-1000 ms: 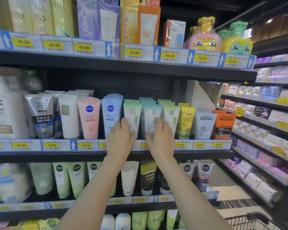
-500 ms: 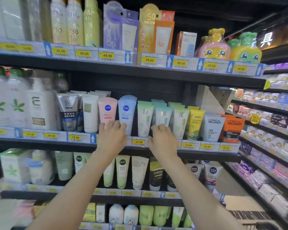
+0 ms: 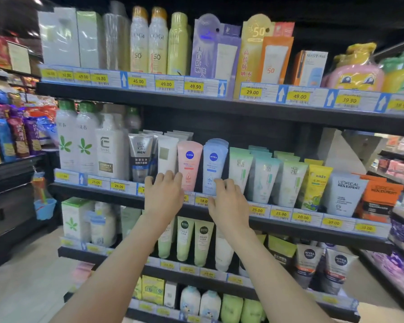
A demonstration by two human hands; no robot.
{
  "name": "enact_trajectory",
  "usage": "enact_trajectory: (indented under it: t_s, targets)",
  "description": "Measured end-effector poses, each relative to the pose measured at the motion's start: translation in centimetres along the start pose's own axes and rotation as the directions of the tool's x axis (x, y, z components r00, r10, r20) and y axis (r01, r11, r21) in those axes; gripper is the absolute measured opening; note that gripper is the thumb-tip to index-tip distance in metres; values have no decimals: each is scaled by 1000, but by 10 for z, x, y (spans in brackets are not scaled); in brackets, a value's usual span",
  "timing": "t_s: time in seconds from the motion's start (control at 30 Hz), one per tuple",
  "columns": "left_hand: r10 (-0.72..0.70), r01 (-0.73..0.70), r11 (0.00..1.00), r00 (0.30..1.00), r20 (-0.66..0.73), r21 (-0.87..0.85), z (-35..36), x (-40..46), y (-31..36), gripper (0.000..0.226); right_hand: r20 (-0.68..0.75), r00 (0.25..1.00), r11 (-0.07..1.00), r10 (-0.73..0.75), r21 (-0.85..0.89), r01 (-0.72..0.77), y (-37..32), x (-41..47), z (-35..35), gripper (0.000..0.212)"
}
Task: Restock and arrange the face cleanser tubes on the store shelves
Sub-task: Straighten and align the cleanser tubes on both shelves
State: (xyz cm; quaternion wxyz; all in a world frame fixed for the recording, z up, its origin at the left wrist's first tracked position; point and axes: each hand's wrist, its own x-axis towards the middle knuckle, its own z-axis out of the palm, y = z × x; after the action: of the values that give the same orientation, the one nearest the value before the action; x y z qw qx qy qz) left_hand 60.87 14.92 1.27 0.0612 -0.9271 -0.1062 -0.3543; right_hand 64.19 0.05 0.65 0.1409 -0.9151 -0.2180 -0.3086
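Observation:
Face cleanser tubes stand cap-down in rows on the middle shelf [image 3: 289, 231]. My left hand [image 3: 164, 193] is raised in front of the white tube [image 3: 167, 153], fingertips touching the bottom of it and the pink Nivea tube [image 3: 189, 159]. My right hand [image 3: 228, 198] is at the foot of the blue Nivea tube [image 3: 214, 159], fingers bent against it and next to the pale green tube [image 3: 240, 167]. Neither hand grips a tube. Further right stand mint and green tubes [image 3: 265, 178], a yellow tube [image 3: 315, 183] and a L'Oreal tube [image 3: 346, 192].
Large white bottles [image 3: 86, 141] stand left on the same shelf. Sunscreen sprays and boxes [image 3: 159, 40] fill the shelf above. More tubes [image 3: 184, 238] stand on the shelf below. A snack rack [image 3: 12, 131] stands on the left, another aisle shelf [image 3: 401, 164] on the right.
Both hands have moved left along the middle shelf, from the green tubes to the white, pink and blue tubes. The view has swung left as well.

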Motion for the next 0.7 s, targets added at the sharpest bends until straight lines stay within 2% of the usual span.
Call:
enact_trajectory:
  t_s: [0.27, 0.43, 0.57, 0.7]
  targets:
    - [28, -28, 996, 1000, -4, -81, 29, 36, -26, 35, -109, 974, 980, 197, 4, -197, -28, 31, 30, 59]
    - [19, -28, 974, 999, -40, -225, 47, 48, -24, 52, -165, 938, 951, 305, 12, -307, -38, 44, 45, 70]
    - [-28, 27, 916, 1000, 2, -401, 62, 47, -16, 64, -195, 912, 931, 361, 9, -366, -39, 48, 53, 76]
    - [-44, 53, 879, 999, 30, -474, 71, 49, -8, 67, -184, 890, 900, 417, -55, -433, -39, 52, 58, 79]
